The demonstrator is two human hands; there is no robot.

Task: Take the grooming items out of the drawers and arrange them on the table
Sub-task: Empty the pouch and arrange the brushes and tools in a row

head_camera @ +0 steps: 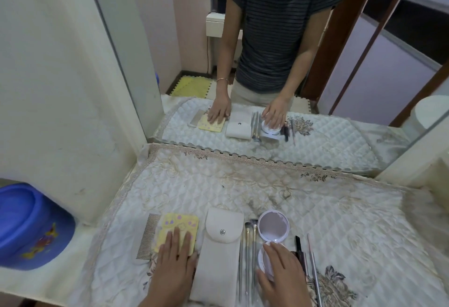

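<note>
Nearest edge of the tabletop, quilted cover: the left hand lies flat, its fingers straight and close together, pressing on the near half of a yellow case. It holds nothing. A fine-toothed comb lies against the case's left edge.

Right of the case, a white pouch with a snap flap lies lengthwise, flap at the far end. Just beside it lies a row of slim brushes, heads pointing away.

The right hand covers the base of an open compact; fingers curve over the top and the thumb is at the near rim, holding it. The round lid stands open on the far side.

Right of the compact lie a dark pencil and thin metal tools, roughly parallel.

Left, below the tabletop: a blue basin.

Far edge: a wall mirror reflects the same layout.
</note>
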